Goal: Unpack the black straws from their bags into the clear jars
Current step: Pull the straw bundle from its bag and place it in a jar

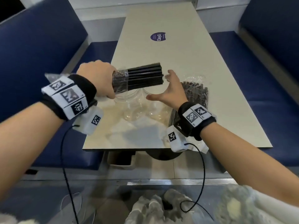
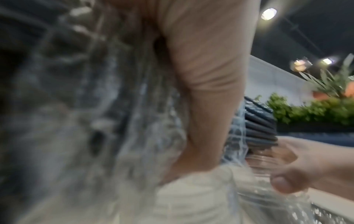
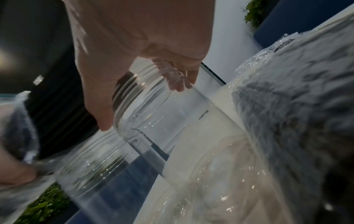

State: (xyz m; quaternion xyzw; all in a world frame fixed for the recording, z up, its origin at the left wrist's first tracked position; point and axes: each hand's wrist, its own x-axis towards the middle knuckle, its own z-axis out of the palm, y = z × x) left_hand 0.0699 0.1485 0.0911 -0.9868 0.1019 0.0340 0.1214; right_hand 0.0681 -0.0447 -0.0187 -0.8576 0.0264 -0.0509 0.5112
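Note:
My left hand grips a bundle of black straws by its clear bag and holds it level above the table. The straws' bare ends stick out of the bag toward my right hand. That hand is open, its thumb and fingers spread on either side of the mouth of the right clear jar. A second clear jar stands just left of it. Both jars look empty. A full bag of straws lies on the table behind my right wrist.
The beige table carries a purple round sticker at its far end. Blue benches flank it on both sides. Clear plastic lies at the near right edge. Green plants stand beyond the table.

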